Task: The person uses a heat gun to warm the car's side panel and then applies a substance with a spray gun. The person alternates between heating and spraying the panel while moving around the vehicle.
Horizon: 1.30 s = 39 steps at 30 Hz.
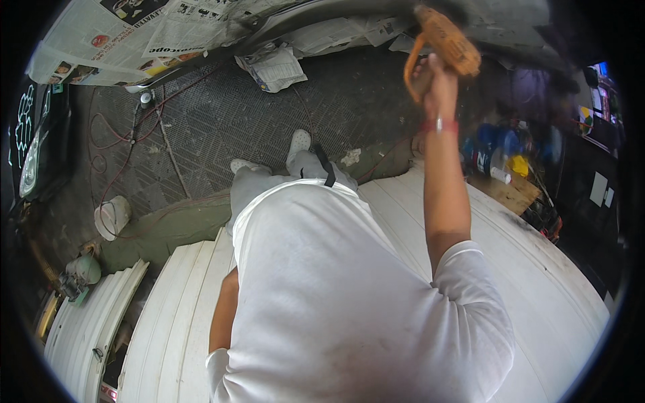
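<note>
My right hand [440,86] is raised at the upper right and closed around the grip of an orange heat gun [450,43]. The tool has a pistol shape with a looped guard in front of the fingers. It is slightly blurred, and its body lies close to a dark curved panel [510,33] along the top edge. A red band circles my right wrist. Of my left arm only the forearm [224,312] shows, beside my white shirt; the left hand itself is hidden behind the shirt.
Newspaper sheets [141,43] cover a large curved surface at the top left. A folded paper [272,67] hangs lower. Red hose [124,138] snakes over the dark grated floor, near a white bucket [113,217]. White ribbed panels [178,309] lie around me. Bottles and clutter [500,151] stand right.
</note>
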Each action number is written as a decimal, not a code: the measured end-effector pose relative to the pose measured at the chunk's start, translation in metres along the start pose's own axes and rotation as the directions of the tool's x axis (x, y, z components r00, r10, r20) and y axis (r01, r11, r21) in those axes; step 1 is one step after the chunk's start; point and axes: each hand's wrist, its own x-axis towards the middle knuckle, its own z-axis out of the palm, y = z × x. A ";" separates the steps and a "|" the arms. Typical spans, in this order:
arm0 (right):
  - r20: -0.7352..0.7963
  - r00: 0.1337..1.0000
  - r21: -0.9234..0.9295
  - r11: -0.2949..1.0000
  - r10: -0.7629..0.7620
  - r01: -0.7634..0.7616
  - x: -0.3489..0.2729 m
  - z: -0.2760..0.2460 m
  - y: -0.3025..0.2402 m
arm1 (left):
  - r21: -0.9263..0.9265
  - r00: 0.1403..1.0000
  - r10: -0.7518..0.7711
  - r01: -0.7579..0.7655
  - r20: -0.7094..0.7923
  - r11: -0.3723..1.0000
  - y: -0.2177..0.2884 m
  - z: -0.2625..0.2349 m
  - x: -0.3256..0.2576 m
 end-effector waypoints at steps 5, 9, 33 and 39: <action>-0.146 0.987 -0.018 0.998 -0.066 0.064 0.058 -0.041 -0.012 | -0.109 0.999 -0.001 -0.004 -0.054 0.994 0.027 0.012 -0.004; -0.054 0.993 -0.102 0.990 -0.108 0.102 0.051 -0.028 -0.010 | -0.165 0.996 -0.010 -0.005 -0.089 0.986 0.042 0.015 -0.010; 0.663 0.745 -0.636 0.578 0.071 0.511 -0.121 0.196 0.253 | -0.424 0.954 -0.270 0.192 -0.131 0.885 -0.009 0.067 -0.129; 0.619 0.736 -0.754 0.470 0.273 0.460 -0.118 0.229 0.313 | -0.429 0.938 -0.341 0.286 -0.057 0.857 -0.060 0.077 -0.178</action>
